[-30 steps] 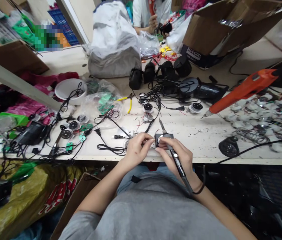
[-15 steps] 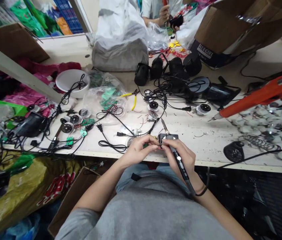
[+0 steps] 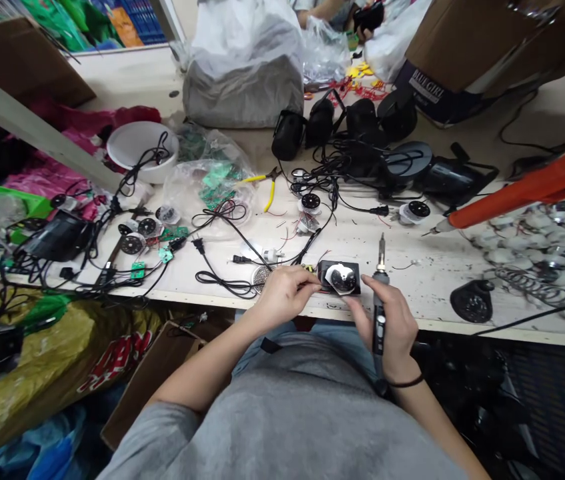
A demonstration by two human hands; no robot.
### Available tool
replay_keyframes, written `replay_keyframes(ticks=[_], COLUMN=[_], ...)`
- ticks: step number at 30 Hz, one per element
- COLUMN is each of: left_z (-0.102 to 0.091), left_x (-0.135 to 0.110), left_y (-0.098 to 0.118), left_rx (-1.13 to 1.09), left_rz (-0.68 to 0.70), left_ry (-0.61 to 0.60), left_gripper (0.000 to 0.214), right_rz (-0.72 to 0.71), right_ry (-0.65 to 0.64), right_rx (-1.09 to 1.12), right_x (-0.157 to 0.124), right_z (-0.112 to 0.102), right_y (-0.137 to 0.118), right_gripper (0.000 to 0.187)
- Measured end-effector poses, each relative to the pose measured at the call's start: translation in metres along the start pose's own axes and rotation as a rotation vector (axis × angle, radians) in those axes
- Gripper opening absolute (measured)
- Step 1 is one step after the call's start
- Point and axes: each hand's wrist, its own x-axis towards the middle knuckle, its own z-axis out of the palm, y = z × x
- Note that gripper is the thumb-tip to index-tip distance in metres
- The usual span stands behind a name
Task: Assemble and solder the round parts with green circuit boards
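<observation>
My right hand (image 3: 391, 321) is closed around a black soldering iron (image 3: 379, 310), whose metal tip points away from me over the table. Just left of it lies a dark rectangular block (image 3: 356, 268), with a small white part with a black round face (image 3: 341, 279) on top. At the block's left side, my left hand (image 3: 288, 293) pinches its thumb and fingers together; whatever is between them is too small to make out. A round metal-looking tin (image 3: 261, 279) is partly hidden behind my left hand.
Yellow-handled cutters (image 3: 269, 190), black power cords (image 3: 222, 283) and black lamp-like housings (image 3: 289, 133) lie beyond. An orange electric screwdriver (image 3: 517, 190) juts in from the right above several white parts (image 3: 527, 247). A black round part (image 3: 471, 301) lies near the front edge. A co-worker's arm (image 3: 325, 10) shows opposite.
My right hand has moved right with the soldering iron, away from the block, uncovering the white part. My left hand stays pinched beside the block. The view has shifted slightly.
</observation>
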Motion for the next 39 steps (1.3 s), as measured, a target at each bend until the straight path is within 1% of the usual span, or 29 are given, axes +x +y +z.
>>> replay_keyframes(ticks=[3, 6, 8, 12, 15, 17, 20, 25, 30, 32, 35, 39], left_z=[0.007, 0.011, 0.012, 0.014, 0.019, 0.025, 0.035, 0.046, 0.056, 0.059, 0.061, 0.059], left_x=[0.003, 0.006, 0.006, 0.001, -0.003, -0.004, -0.002, 0.0, 0.001, 0.003, 0.005, 0.007], left_y=[0.0, 0.002, 0.006, 0.02, 0.03, 0.032, 0.027, 0.019, 0.02, 0.019, 0.019, 0.021], left_rx=[0.11, 0.162, 0.145, -0.015, -0.104, -0.088, -0.078, -0.263, -0.496, -0.562, -0.601, -0.595], left_rz=[-0.004, -0.057, -0.097, -0.139, -0.127, -0.109, -0.125, -0.216, -0.388, -0.432, -0.441, -0.44], left_ry=[0.006, 0.002, 0.014, 0.091, 0.172, 0.22, 0.274, 0.277, 0.233, 0.239, 0.267, 0.282], left_gripper=[0.013, 0.012, 0.01, 0.01, 0.012, 0.011, 0.009, 0.013, 0.019, 0.023, 0.028, 0.028], right_rz=[-0.037, -0.01, 0.026, 0.095, 0.106, 0.095, 0.083, 0.109, 0.114, 0.114, 0.102, 0.086], right_ry=[-0.043, -0.039, -0.036, -0.033, -0.03, -0.03, -0.029, -0.013, -0.011, -0.02, -0.027, -0.047], right_rx=[-0.013, 0.016, 0.041, 0.074, 0.088, 0.099, 0.119, 0.164, 0.204, 0.201, 0.187, 0.19], right_x=[-0.006, -0.006, -0.004, -0.002, -0.002, -0.002, -0.003, -0.006, -0.007, -0.006, -0.005, -0.003], right_z=[0.01, 0.017, 0.018, 0.012, 0.01, 0.01, 0.011, 0.013, 0.014, 0.014, 0.012, 0.01], right_y=[0.002, 0.001, 0.002, 0.007, 0.012, 0.014, 0.016, 0.017, 0.017, 0.017, 0.017, 0.019], right_gripper=[0.056, 0.053, 0.051, 0.051, 0.052, 0.053, 0.055, 0.053, 0.05, 0.05, 0.048, 0.048])
